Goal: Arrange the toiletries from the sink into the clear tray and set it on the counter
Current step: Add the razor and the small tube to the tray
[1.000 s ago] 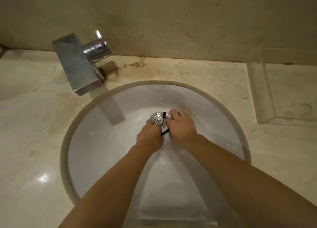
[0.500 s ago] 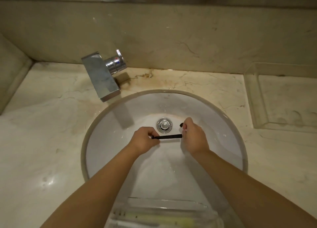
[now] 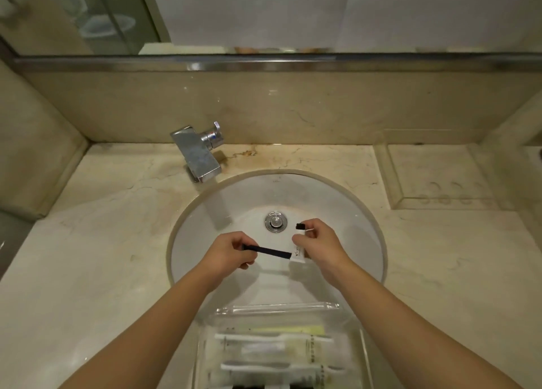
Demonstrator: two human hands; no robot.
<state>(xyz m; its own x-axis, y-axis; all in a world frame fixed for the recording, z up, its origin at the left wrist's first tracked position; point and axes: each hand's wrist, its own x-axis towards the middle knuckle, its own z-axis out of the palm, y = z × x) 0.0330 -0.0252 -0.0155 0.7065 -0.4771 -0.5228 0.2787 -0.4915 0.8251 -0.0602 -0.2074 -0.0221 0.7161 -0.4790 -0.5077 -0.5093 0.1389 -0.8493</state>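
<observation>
Hands: left hand (image 3: 231, 249) and right hand (image 3: 319, 242) are held over the white sink (image 3: 223, 212) at the centre of the frame, both forearms running in from the bottom edge
Left fingers: closed around one end of a thin black stick (image 3: 269, 251); what kind of toiletry it is cannot be made out
Right fingers: pinched on a small white sachet (image 3: 297, 256) at the stick's other end, with a short black piece (image 3: 300, 227) poking out above the knuckles; whether that piece belongs to the stick is unclear
Drain: metal plug (image 3: 275, 221) just above the hands, uncovered
Clear tray: clear tray (image 3: 278, 309) sits at the bottom centre, over the sink's near edge, its lower part cut off by the frame
Tray contents: pale wrapped toothbrush-like packets (image 3: 272, 347) lying crosswise; print on them too small to read
Second tray: another clear tray (image 3: 393, 183) on the counter (image 3: 88, 256) at the right, hard to separate from the marble
Faucet: chrome faucet (image 3: 199, 154) upper left of the sink
Mirror: mirror (image 3: 264, 13) across the top, its reflection blurred
</observation>
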